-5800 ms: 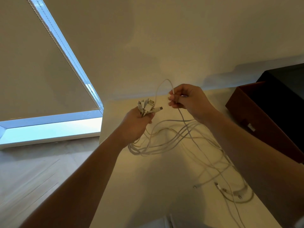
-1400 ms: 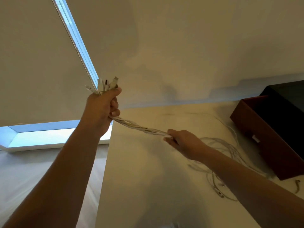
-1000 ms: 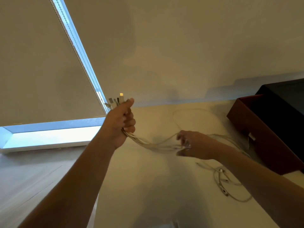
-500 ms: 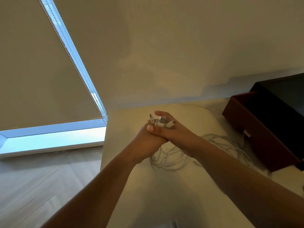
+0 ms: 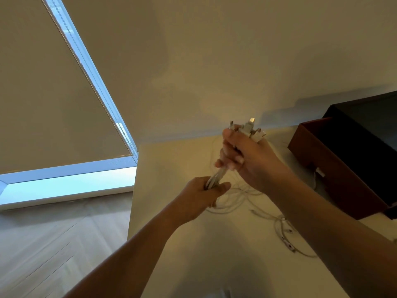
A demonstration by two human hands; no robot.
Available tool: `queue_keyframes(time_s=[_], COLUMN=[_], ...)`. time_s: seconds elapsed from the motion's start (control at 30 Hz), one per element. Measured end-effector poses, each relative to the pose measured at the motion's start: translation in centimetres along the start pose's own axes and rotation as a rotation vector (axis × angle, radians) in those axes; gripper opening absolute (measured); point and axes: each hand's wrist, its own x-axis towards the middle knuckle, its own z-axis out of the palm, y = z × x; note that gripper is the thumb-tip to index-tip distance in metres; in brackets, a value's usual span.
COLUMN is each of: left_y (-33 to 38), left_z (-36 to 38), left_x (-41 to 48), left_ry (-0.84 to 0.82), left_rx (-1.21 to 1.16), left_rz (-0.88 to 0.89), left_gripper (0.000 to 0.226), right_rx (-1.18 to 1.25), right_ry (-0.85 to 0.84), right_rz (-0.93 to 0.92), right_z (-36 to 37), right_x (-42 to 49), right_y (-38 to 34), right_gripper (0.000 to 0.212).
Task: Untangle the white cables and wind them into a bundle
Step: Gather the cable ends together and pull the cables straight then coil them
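- Your R hand (image 5: 241, 152) is fisted round the thin white cables (image 5: 216, 177) just under their plug ends (image 5: 251, 130), raised above the table.
- Your L hand (image 5: 199, 195) grips the same strands lower down.
- Rest of the cables lie in loose loops on the pale tabletop (image 5: 171, 164), nr the brown open box (image 5: 335, 175).

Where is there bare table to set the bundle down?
Bare: the cream table's left strip, between its edge and the left hand, and the near patch between the forearms. Crowded: loose white cables lie between that hand and the brown box.
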Motion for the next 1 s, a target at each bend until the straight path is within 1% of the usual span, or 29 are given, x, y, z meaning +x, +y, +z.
queue_keyframes(time_s=[0.1, 0.2, 0.27, 0.3, 0.37, 0.4, 0.43, 0.47, 0.5, 0.53, 0.57, 0.6, 0.63, 0.67, 0.7, 0.77, 0.8, 0.83, 0.87, 0.9, 0.93, 0.97, 1.0], left_y=[-1.8, -2.9, -2.9, -2.7, -2.0, -1.6, -1.1, -0.6, 0.3, 1.2, 2.2, 3.1, 3.8, 4.4, 4.9, 5.2, 5.2, 5.3, 5.3, 5.2, 5.2, 5.3, 5.5], left_z=[-0.8, -3.0, -4.3, -4.5, -4.3, -3.9, -3.3, -2.7, -1.8, -0.9, 0.0, 0.7, 1.3, 1.7, 1.8, 1.8, 1.9, 1.8, 1.8, 1.7, 1.7, 1.5, 1.2], left_x=[0.8, 1.9, 2.5, 2.6, 2.7, 2.5, 2.3, 2.0, 1.7, 1.4, 1.0, 0.6, 0.5, 0.4, 0.3, 0.4, 0.4, 0.4, 0.4, 0.5, 0.5, 0.7, 0.7], left_ry=[0.012, 0.088, 0.108, 0.106, 0.120, 0.135, 0.134, 0.108, 0.048, -0.022, -0.086, -0.148, -0.179, -0.169, -0.143, -0.095, -0.064, -0.031, 0.018, 0.079, 0.142, 0.197, 0.230], left_rx=[0.168, 0.376, 0.469, 0.489, 0.520, 0.524, 0.510, 0.498, 0.472, 0.423, 0.361, 0.288, 0.234, 0.213, 0.202, 0.158, 0.123, 0.103, 0.081, 0.017, -0.079, -0.176, -0.271], left_rz=[-0.002, 0.022, 0.036, 0.036, 0.046, 0.065, 0.085, 0.117, 0.138, 0.145, 0.148, 0.146, 0.147, 0.147, 0.152, 0.172, 0.195, 0.223, 0.241, 0.252, 0.252, 0.248, 0.242], left_gripper=[0.030, 0.038, 0.045, 0.046, 0.041, 0.033, 0.023, 0.027, 0.046, 0.061, 0.064, 0.056, 0.040, 0.027, 0.026, 0.036, 0.034, 0.030, 0.028, 0.029, 0.032, 0.033, 0.035], right_rx=[0.066, -0.028, -0.103, -0.102, -0.029, 0.010, 0.039, 0.059, 0.074, 0.077, 0.060, 0.019, -0.050, -0.158, -0.289, -0.474, -0.480, -0.417, -0.317, -0.210, -0.121, -0.079, -0.080], right_ry=[-0.092, -0.175, -0.153, -0.119, -0.046, -0.005, 0.042, 0.084, 0.108, 0.116, 0.118, 0.124, 0.137, 0.167, 0.200, 0.219, 0.209, 0.187, 0.154, 0.108, 0.032, -0.083, -0.203], right_rz=[0.067, 0.117, 0.145, 0.147, 0.118, 0.103, 0.094, 0.091, 0.091, 0.092, 0.092, 0.089, 0.082, 0.061, 0.020, -0.046, -0.044, -0.025, 0.001, 0.028, 0.064, 0.096, 0.144], right_z=[-1.4, -3.4, -4.5, -4.8, -5.1, -5.1, -5.0, -4.7, -4.5, -4.2, -3.8, -3.3, -3.0, -2.7, -2.5, -2.2, -2.1, -1.9, -1.7, -1.6, -1.5, -1.5, -1.5], right_x=[-0.6, -1.8, -2.5, -2.8, -2.7, -2.4, -2.1, -1.8, -1.6, -1.3, -1.1, -0.9, -0.8, -0.7, -0.6, -0.5, -0.4, -0.3, -0.3, -0.1, -0.1, -0.3, -0.6], right_y=[-1.4, -2.7, -2.7, -2.7, -2.5, -2.5, -2.4, -2.2, -1.8, -1.3, -0.8, -0.4, -0.1, -0.1, -0.3, -1.0, -1.4, -1.3, -1.0, -0.4, 0.4, 1.5, 2.9], right_gripper=[0.040, 0.038, 0.034, 0.035, 0.037, 0.039, 0.041, 0.042, 0.042, 0.042, 0.041, 0.041, 0.042, 0.043, 0.042, 0.031, 0.024, 0.018, 0.019, 0.037, 0.064, 0.088, 0.099])
